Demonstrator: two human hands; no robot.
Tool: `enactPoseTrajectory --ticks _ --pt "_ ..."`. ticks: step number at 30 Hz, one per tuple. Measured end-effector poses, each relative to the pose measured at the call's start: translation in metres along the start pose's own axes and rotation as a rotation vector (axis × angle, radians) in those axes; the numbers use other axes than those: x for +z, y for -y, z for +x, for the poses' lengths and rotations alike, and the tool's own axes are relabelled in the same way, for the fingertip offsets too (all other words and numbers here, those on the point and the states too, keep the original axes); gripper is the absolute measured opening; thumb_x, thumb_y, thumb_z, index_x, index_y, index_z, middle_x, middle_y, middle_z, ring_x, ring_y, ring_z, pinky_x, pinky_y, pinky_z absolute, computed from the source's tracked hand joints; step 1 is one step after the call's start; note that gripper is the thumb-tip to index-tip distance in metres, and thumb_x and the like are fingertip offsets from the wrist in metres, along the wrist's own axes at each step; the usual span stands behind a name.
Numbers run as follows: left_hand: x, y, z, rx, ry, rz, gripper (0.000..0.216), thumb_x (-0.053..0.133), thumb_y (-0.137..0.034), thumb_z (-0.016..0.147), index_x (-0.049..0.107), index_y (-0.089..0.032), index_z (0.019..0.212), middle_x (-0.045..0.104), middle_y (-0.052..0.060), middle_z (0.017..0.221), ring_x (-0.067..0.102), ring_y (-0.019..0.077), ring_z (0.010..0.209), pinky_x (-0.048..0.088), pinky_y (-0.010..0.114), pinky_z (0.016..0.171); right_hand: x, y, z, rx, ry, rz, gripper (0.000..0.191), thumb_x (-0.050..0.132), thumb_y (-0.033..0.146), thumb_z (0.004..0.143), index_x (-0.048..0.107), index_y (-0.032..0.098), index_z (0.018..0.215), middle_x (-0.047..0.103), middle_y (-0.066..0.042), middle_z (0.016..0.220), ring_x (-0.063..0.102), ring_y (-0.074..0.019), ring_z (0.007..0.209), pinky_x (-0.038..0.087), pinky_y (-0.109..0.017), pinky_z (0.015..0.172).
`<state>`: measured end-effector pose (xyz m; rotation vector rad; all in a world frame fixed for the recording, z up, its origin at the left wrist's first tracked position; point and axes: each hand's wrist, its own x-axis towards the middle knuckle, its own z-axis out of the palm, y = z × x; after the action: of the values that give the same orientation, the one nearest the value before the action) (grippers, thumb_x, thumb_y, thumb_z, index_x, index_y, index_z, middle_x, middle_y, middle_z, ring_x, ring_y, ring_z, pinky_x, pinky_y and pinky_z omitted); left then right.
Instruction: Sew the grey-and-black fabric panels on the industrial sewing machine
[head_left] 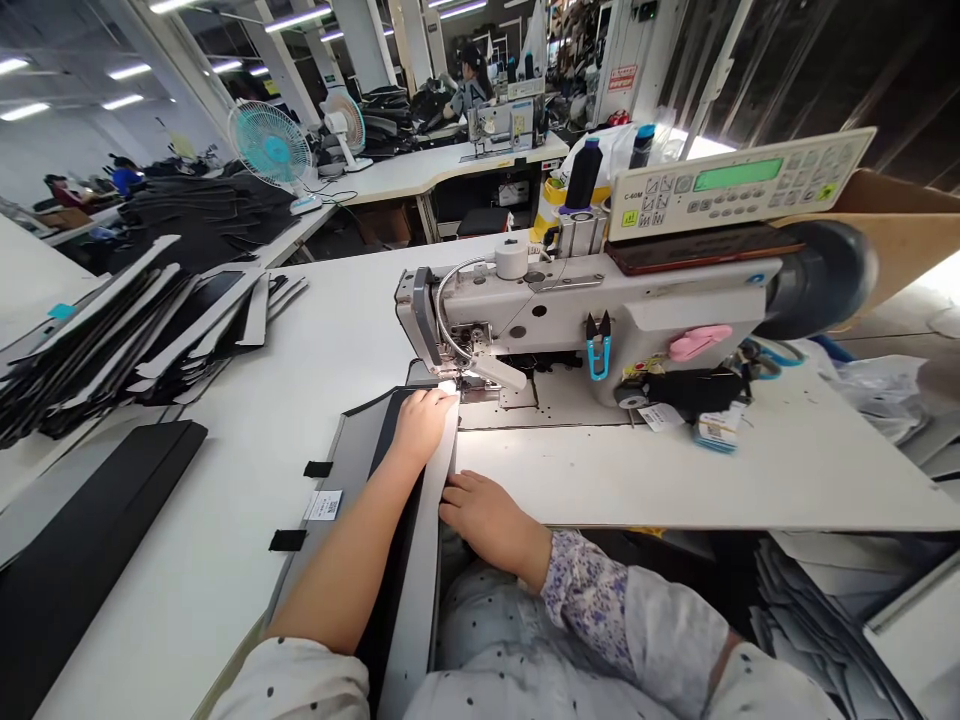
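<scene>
A grey and black fabric panel (346, 440) with a long white strip (433, 492) along its right edge runs under the needle area of a sewing machine (540, 310). My left hand (422, 425) bears down on the strip close to the presser foot, its fingers curled together on it. Lower down, my right hand (484, 515) has its fingers closed on the panel's right edge; its thumb is not clearly visible. Two black tabs and a white label (324, 505) show on the panel's left side.
Stacked fabric pieces (135, 340) and a black panel (112, 540) lie left. Blue thread snips (598, 345), a pink object (700, 343) and a control panel (739, 185) are on the machine. Fans (271, 145) and a person (470, 85) at another machine are behind.
</scene>
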<state>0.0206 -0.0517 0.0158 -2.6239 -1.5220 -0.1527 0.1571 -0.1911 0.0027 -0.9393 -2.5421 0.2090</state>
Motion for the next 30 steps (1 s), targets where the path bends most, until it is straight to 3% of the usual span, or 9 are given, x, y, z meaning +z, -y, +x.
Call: enactPoseTrajectory --ticks 6,11,17,30 --pt "-0.009 -0.005 0.002 0.012 0.039 0.031 0.04 0.044 -0.013 0.087 0.065 -0.029 0.118 0.064 0.006 0.117 0.054 0.0254 0.103 0.041 0.038 0.09 0.004 -0.011 0.005 0.044 -0.015 -0.012 0.011 0.054 0.015 0.09 0.061 0.018 0.081 0.063 -0.004 0.088 0.051 -0.0192 0.093 0.041 -0.033 0.086" --pt "-0.022 -0.019 -0.006 -0.009 0.052 0.06 0.036 0.051 -0.037 0.087 0.064 -0.022 0.117 0.064 0.013 0.109 0.056 0.0303 0.102 0.044 0.041 0.087 0.004 -0.019 0.013 0.044 -0.004 -0.053 0.008 0.057 0.014 0.088 0.061 0.017 0.083 0.063 -0.005 0.088 0.052 -0.0195 0.092 0.042 -0.033 0.085" --pt "-0.022 -0.026 -0.011 -0.165 0.19 -0.026 0.045 0.045 -0.014 0.081 0.061 -0.023 0.122 0.067 0.01 0.107 0.063 0.0248 0.094 0.047 0.033 0.08 0.011 -0.031 0.022 0.065 -0.017 -0.111 0.011 0.055 0.013 0.09 0.061 0.017 0.082 0.063 -0.004 0.089 0.054 -0.0196 0.091 0.043 -0.034 0.086" --pt "-0.021 -0.022 0.005 -0.282 0.247 -0.159 0.048 0.049 -0.017 0.077 0.056 -0.028 0.123 0.068 0.006 0.108 0.064 0.022 0.091 0.045 0.028 0.073 0.01 -0.042 0.027 0.177 -0.05 -0.095 0.012 0.054 0.005 0.088 0.059 0.015 0.083 0.062 -0.007 0.099 0.055 -0.0176 0.097 0.046 -0.03 0.088"
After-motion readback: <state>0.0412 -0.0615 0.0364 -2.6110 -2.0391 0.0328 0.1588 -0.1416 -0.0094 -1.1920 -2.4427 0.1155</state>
